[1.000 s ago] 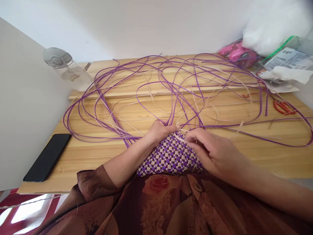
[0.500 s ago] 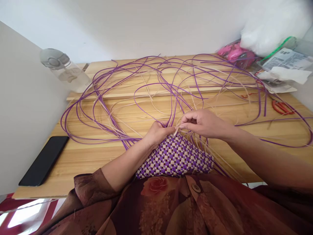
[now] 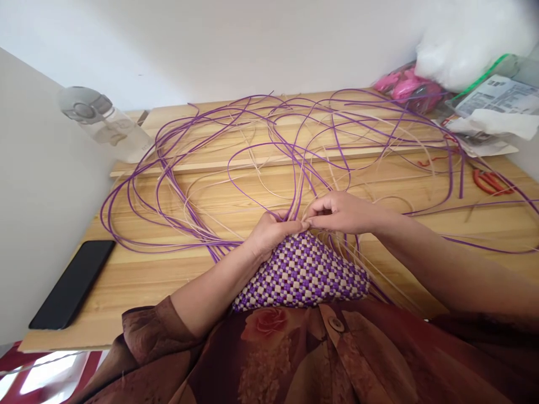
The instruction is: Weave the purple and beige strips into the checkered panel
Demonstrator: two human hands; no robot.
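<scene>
A purple and beige woven piece [image 3: 301,270] rests against my front at the table's near edge, its upper corner pointing away from me. My left hand [image 3: 273,231] is closed on that corner, thumb on top and the other fingers hidden behind. At the same corner my right hand [image 3: 337,212] pinches a beige strand, its thumb and forefinger meeting my left thumb tip. Long loose purple strands [image 3: 185,196] and thin beige strands fan out from the weave across the wooden table [image 3: 143,275].
A black phone [image 3: 72,284] lies at the left edge, below a clear bottle [image 3: 109,123] with a grey lid. On the right are red-handled pliers [image 3: 490,182], a pink bagged item [image 3: 408,90], papers [image 3: 501,101] and white stuffing [image 3: 471,42]. A wall stands behind.
My left thumb has slid right over the corner, covering the beige strand that showed there. The right hand has moved slightly left, closer to it. The view has shifted a little.
</scene>
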